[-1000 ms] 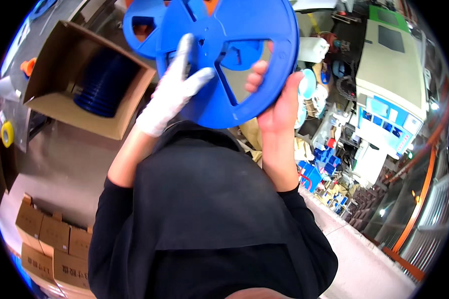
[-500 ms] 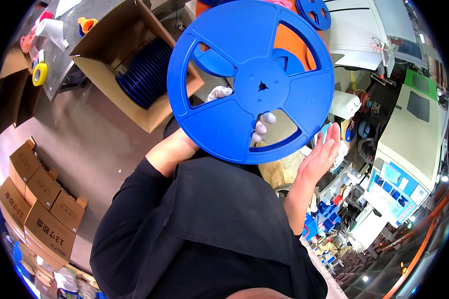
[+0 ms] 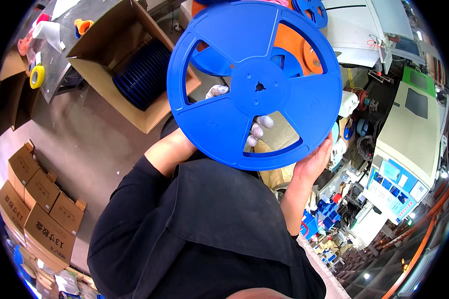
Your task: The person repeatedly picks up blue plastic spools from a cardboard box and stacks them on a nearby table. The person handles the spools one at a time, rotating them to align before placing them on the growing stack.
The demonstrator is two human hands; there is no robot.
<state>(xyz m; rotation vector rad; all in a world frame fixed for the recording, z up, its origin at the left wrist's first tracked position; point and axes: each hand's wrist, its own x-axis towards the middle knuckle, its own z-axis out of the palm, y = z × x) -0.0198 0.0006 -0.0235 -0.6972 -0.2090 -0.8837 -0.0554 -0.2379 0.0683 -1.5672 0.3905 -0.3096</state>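
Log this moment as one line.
left hand: gloved, holding blue reel | right hand: bare, at reel's lower right edge | open carton: dark blue reels inside

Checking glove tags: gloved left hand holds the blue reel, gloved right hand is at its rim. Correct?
Not quite: the right hand is bare, as the head view shows. The gloved left hand does hold the blue reel, and the right is at its rim.

Left hand (image 3: 256,131) mostly hidden behind a blue reel (image 3: 214,124), right hand (image 3: 310,167) partly so, cardboard box (image 3: 97,88) cropped at top
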